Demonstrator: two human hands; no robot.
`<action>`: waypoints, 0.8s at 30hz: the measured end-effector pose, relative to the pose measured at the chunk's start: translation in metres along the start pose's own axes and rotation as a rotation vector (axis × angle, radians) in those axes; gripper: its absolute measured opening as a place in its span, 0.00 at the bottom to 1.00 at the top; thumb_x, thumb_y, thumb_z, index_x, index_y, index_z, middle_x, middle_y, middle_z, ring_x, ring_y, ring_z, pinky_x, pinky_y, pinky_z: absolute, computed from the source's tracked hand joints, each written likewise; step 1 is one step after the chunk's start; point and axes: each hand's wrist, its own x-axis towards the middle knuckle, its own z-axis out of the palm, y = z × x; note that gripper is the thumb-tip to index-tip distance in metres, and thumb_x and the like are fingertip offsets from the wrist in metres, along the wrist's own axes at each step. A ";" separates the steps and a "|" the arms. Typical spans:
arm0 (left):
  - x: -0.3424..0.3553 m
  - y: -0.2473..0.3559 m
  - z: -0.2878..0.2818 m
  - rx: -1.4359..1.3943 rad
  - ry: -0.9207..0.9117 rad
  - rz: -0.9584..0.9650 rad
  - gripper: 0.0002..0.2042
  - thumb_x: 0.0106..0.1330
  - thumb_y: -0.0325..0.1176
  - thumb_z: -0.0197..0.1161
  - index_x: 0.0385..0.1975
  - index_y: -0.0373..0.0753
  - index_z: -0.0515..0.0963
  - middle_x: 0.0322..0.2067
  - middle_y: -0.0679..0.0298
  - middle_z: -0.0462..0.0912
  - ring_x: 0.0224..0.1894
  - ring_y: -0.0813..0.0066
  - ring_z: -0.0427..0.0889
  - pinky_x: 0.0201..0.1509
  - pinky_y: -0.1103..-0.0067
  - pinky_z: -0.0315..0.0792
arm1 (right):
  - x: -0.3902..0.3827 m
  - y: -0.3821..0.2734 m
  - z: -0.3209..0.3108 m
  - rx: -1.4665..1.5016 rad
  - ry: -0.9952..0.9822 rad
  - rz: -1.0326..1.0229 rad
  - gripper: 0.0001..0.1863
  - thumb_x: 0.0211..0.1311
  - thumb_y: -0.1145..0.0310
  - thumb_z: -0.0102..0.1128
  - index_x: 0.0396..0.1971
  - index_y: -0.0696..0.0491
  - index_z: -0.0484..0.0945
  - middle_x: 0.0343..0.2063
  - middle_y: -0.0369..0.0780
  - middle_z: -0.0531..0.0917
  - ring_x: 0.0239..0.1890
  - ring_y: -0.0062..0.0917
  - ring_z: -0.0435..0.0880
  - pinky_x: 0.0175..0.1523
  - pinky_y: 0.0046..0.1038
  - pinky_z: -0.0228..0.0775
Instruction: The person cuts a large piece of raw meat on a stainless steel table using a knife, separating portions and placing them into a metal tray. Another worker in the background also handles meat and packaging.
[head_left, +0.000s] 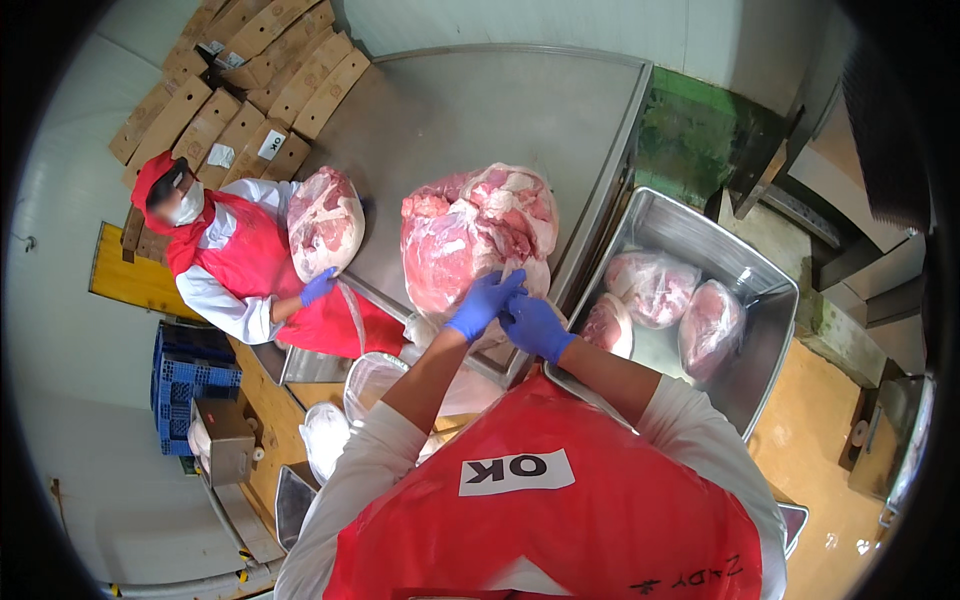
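A large piece of raw meat (470, 235), pink with pale fat, lies on the steel table in front of me. My left hand (486, 303), in a blue glove, is at its near edge, fingers bent against the fatty surface. Beside it my right hand (538, 326), also blue-gloved, has its fingers curled in; the two hands' fingertips meet. Both are closed, and whatever they pinch is too small or hidden to name. Clear plastic (482, 352) seems to hang at the table's front edge below my wrists.
To the left a co-worker in a red apron (255, 260) holds another big meat piece (326, 224). Cardboard boxes (240, 85) stack behind on the steel table (480, 100). A steel tub (770, 300) on my right holds several plastic-wrapped meat pieces (652, 288). Blue crates (190, 375) stand far left.
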 end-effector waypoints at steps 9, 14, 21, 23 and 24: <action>0.018 -0.017 -0.002 -0.117 0.173 0.137 0.12 0.81 0.40 0.58 0.45 0.41 0.85 0.22 0.75 0.71 0.20 0.85 0.65 0.24 0.81 0.61 | -0.026 0.017 -0.068 0.063 -0.073 0.182 0.22 0.69 0.49 0.66 0.50 0.50 0.88 0.41 0.47 0.90 0.45 0.43 0.90 0.53 0.41 0.81; 0.001 -0.008 0.002 0.052 0.240 0.206 0.13 0.82 0.36 0.56 0.40 0.38 0.86 0.26 0.73 0.75 0.28 0.84 0.68 0.34 0.82 0.65 | 0.017 0.068 -0.073 0.134 0.260 0.419 0.25 0.69 0.48 0.68 0.51 0.54 0.88 0.41 0.48 0.91 0.45 0.42 0.91 0.53 0.38 0.81; 0.011 -0.030 -0.024 0.082 0.233 0.280 0.14 0.83 0.39 0.56 0.41 0.41 0.87 0.27 0.74 0.76 0.25 0.85 0.70 0.28 0.81 0.65 | 0.075 0.138 -0.051 0.530 0.282 0.651 0.21 0.70 0.55 0.67 0.46 0.60 0.86 0.37 0.45 0.91 0.41 0.34 0.91 0.47 0.36 0.81; 0.014 -0.035 -0.031 0.099 0.239 0.289 0.13 0.83 0.39 0.57 0.41 0.40 0.87 0.30 0.73 0.79 0.28 0.85 0.72 0.32 0.82 0.68 | 0.072 0.144 -0.056 0.685 0.310 0.651 0.16 0.70 0.58 0.67 0.44 0.57 0.86 0.37 0.43 0.91 0.39 0.31 0.90 0.45 0.35 0.80; 0.015 -0.037 -0.034 0.131 0.241 0.307 0.13 0.83 0.39 0.57 0.41 0.40 0.87 0.31 0.73 0.79 0.29 0.85 0.72 0.34 0.82 0.69 | 0.072 0.147 -0.061 0.831 0.380 0.667 0.14 0.70 0.59 0.66 0.43 0.56 0.85 0.37 0.41 0.90 0.38 0.29 0.89 0.43 0.33 0.80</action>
